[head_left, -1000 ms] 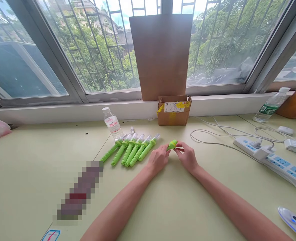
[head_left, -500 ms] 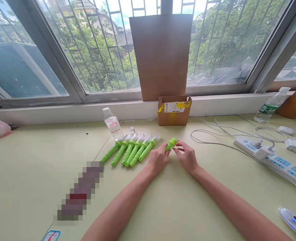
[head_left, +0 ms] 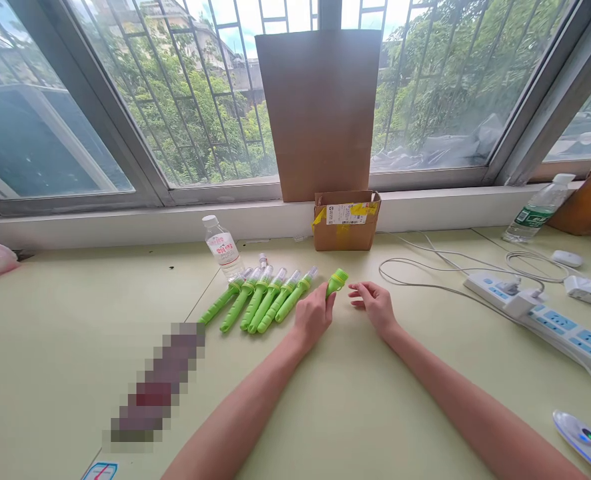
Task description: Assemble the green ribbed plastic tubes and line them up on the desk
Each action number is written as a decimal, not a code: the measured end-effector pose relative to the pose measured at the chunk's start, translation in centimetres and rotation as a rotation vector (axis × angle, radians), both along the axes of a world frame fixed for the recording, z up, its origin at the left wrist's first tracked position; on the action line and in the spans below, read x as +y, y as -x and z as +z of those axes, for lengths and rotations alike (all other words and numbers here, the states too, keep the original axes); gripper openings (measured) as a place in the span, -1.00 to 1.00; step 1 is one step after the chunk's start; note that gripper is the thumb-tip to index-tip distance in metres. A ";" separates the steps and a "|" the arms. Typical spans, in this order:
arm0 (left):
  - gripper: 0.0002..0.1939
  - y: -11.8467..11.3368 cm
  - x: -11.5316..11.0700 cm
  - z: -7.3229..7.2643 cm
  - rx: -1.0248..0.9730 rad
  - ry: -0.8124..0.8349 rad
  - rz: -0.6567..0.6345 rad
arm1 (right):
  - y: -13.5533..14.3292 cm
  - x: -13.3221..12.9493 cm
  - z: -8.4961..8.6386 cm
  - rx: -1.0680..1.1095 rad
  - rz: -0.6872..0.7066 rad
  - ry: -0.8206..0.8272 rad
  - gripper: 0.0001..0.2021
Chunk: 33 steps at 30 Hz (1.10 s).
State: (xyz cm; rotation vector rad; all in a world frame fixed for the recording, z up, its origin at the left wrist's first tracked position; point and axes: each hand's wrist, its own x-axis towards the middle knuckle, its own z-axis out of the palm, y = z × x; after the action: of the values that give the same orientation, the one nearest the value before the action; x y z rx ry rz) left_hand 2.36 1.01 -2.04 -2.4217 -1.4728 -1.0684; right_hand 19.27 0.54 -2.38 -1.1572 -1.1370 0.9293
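Note:
My left hand (head_left: pixel 314 315) is wrapped around a green plastic handle (head_left: pixel 336 283). The handle's wide yellow-green collar sticks out past my fingers, and its lower part is hidden in my palm. My right hand (head_left: pixel 374 305) hovers just to the right of the collar, apart from it, fingers loosely bent with nothing visible in them. Left of my hands lies a fanned row of several green sticks (head_left: pixel 269 307) of like shape, each with a clear plastic tip pointing away from me.
Behind the sticks stands a water bottle (head_left: pixel 224 250). A small cardboard box (head_left: pixel 344 235) sits by the window sill before a tall cardboard sheet (head_left: pixel 323 113). On the right are a power strip (head_left: pixel 550 320), loose cables and another bottle (head_left: pixel 538 210). A blurred-out object (head_left: pixel 160 380) lies left.
My right hand has drawn off the green handle, leaving a gap to its right. In my left hand, the handle now stands a little more upright and its collar shows more.

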 end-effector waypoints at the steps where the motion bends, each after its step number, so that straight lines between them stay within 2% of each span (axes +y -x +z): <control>1: -0.68 0.0 0.0 0.0 0.001 -0.001 -0.001 | -0.2 0.1 0.0 0.042 -0.001 0.010 -0.62; 8: -0.69 0.0 0.0 0.1 0.030 -0.012 -0.011 | -0.7 0.5 0.2 0.174 0.023 0.028 -0.61; 15: -0.74 -0.1 0.2 -0.3 0.044 -0.003 0.023 | 0.2 0.0 0.2 0.021 0.021 -0.014 -0.63; 23: -0.76 0.0 0.2 -0.5 0.055 0.004 0.020 | 0.9 -0.7 0.4 -0.226 0.048 -0.160 -0.62; 33: -0.74 0.1 0.3 -0.5 0.107 0.006 0.014 | 0.9 -0.7 0.2 -0.268 0.028 -0.168 -0.63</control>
State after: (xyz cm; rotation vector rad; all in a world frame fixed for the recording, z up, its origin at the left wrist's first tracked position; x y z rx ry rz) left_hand 2.28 1.28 -2.51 -2.4269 -1.4592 -0.9176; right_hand 18.41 -0.17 -2.20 -1.1533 -1.4222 0.6980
